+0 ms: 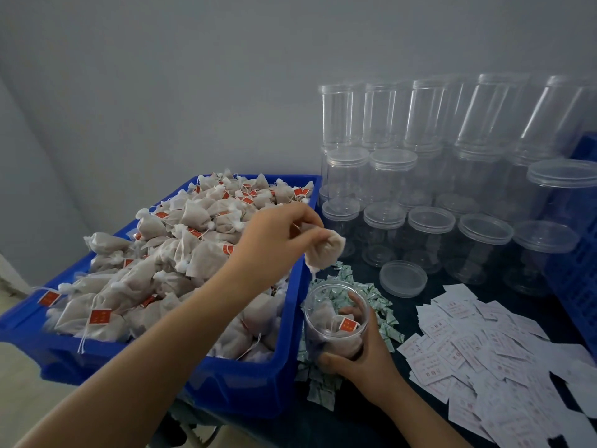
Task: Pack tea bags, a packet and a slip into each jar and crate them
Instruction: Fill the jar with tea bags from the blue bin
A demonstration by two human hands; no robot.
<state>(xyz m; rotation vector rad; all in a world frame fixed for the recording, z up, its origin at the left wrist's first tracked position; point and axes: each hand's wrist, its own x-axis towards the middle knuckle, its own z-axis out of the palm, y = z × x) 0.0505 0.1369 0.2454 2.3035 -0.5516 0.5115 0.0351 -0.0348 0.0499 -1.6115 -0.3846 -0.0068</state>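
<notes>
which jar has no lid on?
The jar the right hand grips, beside the blue bin, already holding tea bags. The stacked jars behind all look capped; one loose lid lies nearby.

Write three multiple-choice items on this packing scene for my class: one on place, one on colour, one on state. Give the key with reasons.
1. Where does the loose lid lie?
A. on the dark table, in front of the stacked jars
B. in the bin
C. on the paper slips

2. What colour is the bin of tea bags?
A. green
B. blue
C. white

3. What state is the jar in the right hand?
A. lidded, empty
B. open, partly filled
C. tipped over

Key: 1 A, it rests flat on the table; 2 B, its walls are blue; 3 B, no lid, bags inside, while the left hand holds a tea bag above it.
</notes>
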